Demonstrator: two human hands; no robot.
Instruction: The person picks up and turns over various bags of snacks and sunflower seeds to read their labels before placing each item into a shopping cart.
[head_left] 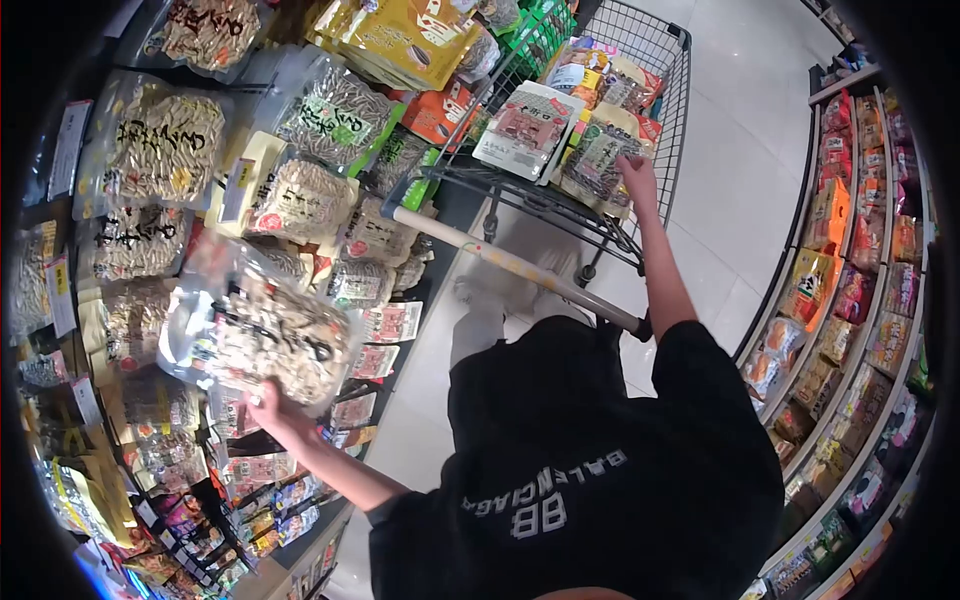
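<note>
My left hand [268, 405] grips the near edge of a clear plastic bag of pale seeds [275, 345], printed with black characters. The bag is tilted in front of the shelf packs, and its far end is blurred. My right hand [637, 180] is over the shopping cart, its fingers curled. Its fingertips are at the edge of a bag of dark striped seeds [600, 158] in the cart; whether they hold it is not clear. Beside that bag lies a white pack with a reddish window [527, 132].
The wire shopping cart [683, 110] stands ahead, its pale handle [520, 268] crossing in front of my body. Seed packs [165, 148] and gold bags [420, 42] crowd the left shelves. Another shelf of packaged snacks [815, 275] lines the right, across the tiled floor [735, 150].
</note>
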